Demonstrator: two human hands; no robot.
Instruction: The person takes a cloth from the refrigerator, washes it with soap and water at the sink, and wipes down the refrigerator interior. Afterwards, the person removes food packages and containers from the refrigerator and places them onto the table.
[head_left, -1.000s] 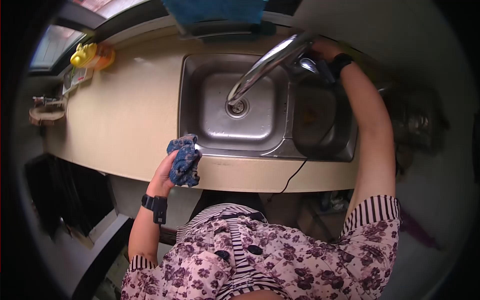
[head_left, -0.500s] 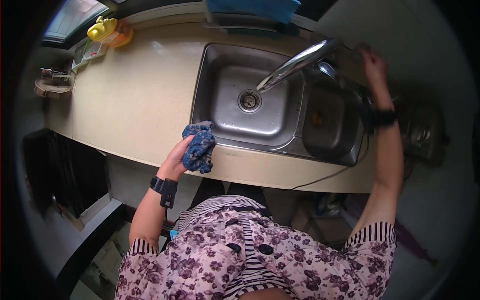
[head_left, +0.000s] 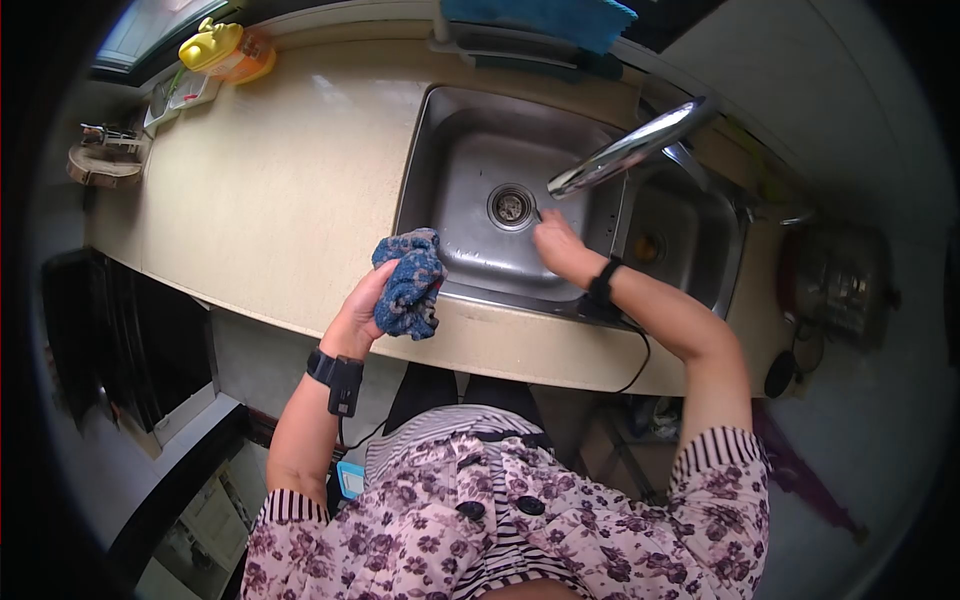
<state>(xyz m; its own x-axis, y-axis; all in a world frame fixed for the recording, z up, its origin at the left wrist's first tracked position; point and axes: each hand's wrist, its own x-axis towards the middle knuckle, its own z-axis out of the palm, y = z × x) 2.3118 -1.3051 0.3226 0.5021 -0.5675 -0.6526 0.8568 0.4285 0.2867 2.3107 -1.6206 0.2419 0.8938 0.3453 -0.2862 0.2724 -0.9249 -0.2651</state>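
Note:
My left hand point(head_left: 367, 305) is closed around a bunched blue patterned cloth point(head_left: 410, 285), held over the counter's front edge at the sink's near left corner. My right hand point(head_left: 562, 245) is over the large sink basin point(head_left: 460, 150), just right of the drain point(head_left: 511, 207). Its fingers are drawn together, and a small dark bit shows at their tips, too small to name. Above that hand the chrome faucet point(head_left: 630, 150) reaches over the basin; I see no water running from it.
A smaller basin point(head_left: 690, 235) with something yellowish at its bottom adjoins on the right. A yellow-topped orange bottle point(head_left: 225, 55) and a white tray point(head_left: 190, 95) stand at the back left. Blue cloth point(head_left: 545, 20) hangs behind the sink. A cable point(head_left: 643, 365) trails from my right wrist.
My right hand has come from behind the faucet, at the back right, down and left into the large basin. My left hand still holds the cloth in nearly the same place.

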